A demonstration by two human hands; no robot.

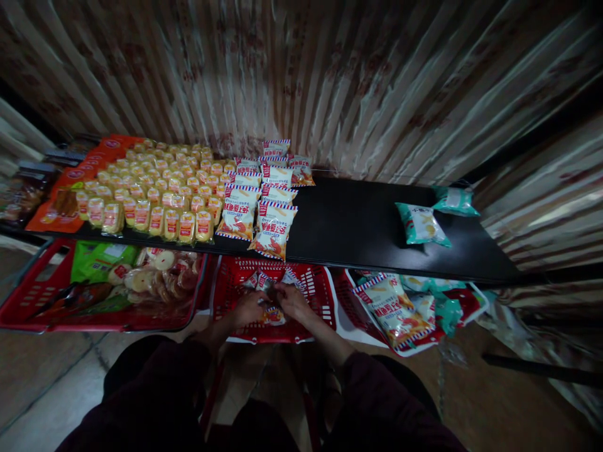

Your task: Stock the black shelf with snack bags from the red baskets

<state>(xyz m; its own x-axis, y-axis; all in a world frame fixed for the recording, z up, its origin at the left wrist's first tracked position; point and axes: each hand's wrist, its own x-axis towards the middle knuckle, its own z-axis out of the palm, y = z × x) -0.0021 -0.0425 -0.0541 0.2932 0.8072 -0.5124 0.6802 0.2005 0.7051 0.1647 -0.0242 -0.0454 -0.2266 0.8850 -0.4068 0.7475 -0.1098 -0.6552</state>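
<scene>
Both of my hands reach down into the middle red basket (326, 295). My left hand (249, 309) has its fingers curled at a white and orange snack bag (273, 315) with a striped edge. Close by on the other side, my right hand (293, 302) bends its fingers in against the bags, and its fingertips are partly hidden. More bags of this kind lie around the fingers. On the black shelf (343, 226) just above stand rows of matching snack bags (274, 227), facing me.
Small wrapped yellow cakes (172, 223) fill the shelf's left, beside orange packets (63, 201). Two teal and white bags (421, 224) lie to the right. A left basket (19, 307) holds round biscuits and green packets; a right basket (400, 353) holds more bags. A striped curtain (330, 81) hangs behind.
</scene>
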